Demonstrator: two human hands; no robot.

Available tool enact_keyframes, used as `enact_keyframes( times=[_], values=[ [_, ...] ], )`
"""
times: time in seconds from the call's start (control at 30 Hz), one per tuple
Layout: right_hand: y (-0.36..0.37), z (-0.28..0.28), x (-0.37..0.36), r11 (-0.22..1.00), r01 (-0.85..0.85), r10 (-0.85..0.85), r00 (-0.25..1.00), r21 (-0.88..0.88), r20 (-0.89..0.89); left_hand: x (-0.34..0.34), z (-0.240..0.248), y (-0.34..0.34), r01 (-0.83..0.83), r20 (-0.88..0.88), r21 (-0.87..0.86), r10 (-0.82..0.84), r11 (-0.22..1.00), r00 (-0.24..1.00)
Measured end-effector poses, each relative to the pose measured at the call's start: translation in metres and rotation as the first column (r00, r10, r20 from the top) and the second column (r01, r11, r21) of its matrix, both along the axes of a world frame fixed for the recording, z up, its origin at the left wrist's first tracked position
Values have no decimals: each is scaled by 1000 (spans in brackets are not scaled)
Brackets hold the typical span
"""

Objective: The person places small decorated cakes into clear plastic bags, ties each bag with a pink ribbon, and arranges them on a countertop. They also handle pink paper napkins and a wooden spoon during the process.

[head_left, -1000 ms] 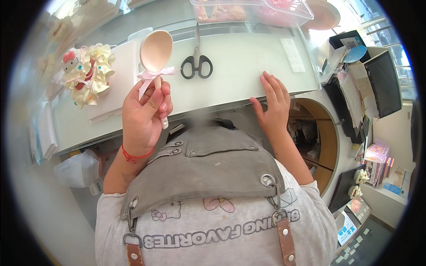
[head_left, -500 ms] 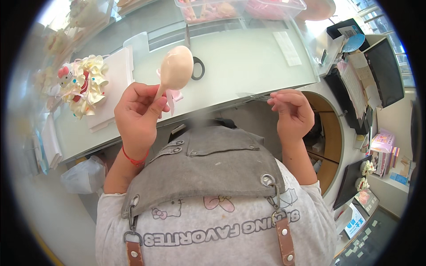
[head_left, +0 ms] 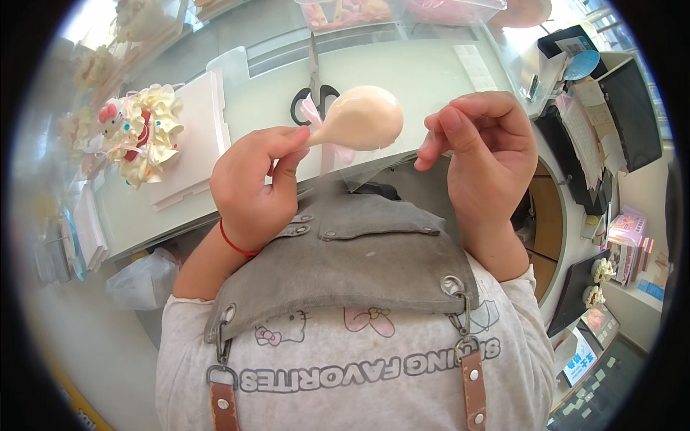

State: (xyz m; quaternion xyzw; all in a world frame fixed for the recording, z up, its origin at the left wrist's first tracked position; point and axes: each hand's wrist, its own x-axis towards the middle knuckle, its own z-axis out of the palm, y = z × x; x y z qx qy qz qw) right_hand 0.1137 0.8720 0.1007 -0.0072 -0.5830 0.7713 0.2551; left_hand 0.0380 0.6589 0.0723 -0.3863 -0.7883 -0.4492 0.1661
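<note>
My left hand (head_left: 259, 172) pinches the thin handle of a glossy cream paddle-shaped piece (head_left: 365, 118), like a small hairbrush, though its kind is not certain. The rounded head points right, and a pink ribbon (head_left: 311, 112) shows beside its neck. To the right of it, my right hand (head_left: 489, 147) is raised with thumb and fingers drawn together; what they hold, if anything, does not show clearly. Clear film (head_left: 370, 171) shows beneath the cream piece, close to the right fingertips. Black-handled scissors (head_left: 314, 79) lie on the table just beyond.
A cream-frilled decorated ornament (head_left: 140, 136) and white flat boards (head_left: 190, 129) occupy the table's left side. At the far edge stand clear tubs (head_left: 350, 20) of pink pieces. A desk with a dark monitor (head_left: 632, 115) is at right, a white plastic bag (head_left: 144, 280) at lower left.
The cream piece has swung from upright to nearly sideways and moved right. My right hand has risen and come closer to it. The scissors now show more fully.
</note>
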Motion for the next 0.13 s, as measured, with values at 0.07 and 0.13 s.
enact_keyframes(
  times=[0.07, 0.13],
  values=[
    [-3, -2, -2, 999, 39, -39, 999, 24, 22, -1, 0, 1, -1, -35, 5, 1, 1000, 999],
    [-4, -5, -5, 997, 50, -52, 998, 55, 19, -4, -1, 5, 1, -79, 24, 1, 1000, 997]
  ],
)
